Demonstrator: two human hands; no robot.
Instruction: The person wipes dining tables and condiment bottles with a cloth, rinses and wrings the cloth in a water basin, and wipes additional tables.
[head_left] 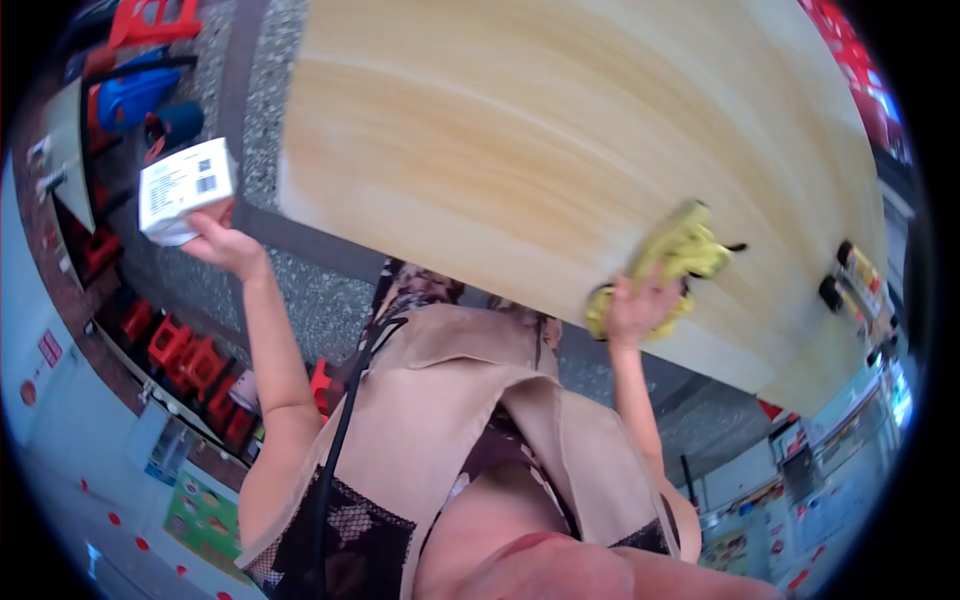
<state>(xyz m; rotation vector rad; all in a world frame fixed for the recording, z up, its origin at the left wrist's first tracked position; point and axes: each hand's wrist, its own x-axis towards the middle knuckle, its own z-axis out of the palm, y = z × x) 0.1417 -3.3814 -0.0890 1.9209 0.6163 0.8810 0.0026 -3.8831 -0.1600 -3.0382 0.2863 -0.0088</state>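
Note:
My left hand (225, 246) is out to the left, beyond the table's edge, gripping a white box (186, 190) with printed text and a dark square code on it. The fingers are mostly hidden beneath the box, and the thumb shows on its near side. Over the near edge of the wood-grain table (480, 130), my right hand (641, 308) presses on a crumpled yellow cloth (680, 250). Part of the cloth spreads ahead of the hand and a fold shows on its left. Fingertips are partly blurred against the cloth.
Small bottles and containers (858, 280) stand at the table's right end. A red stool (155, 22) and a blue item (140, 92) are at the upper left. Several red stools (185, 355) line the left side. Speckled floor (325, 300) shows between table and apron.

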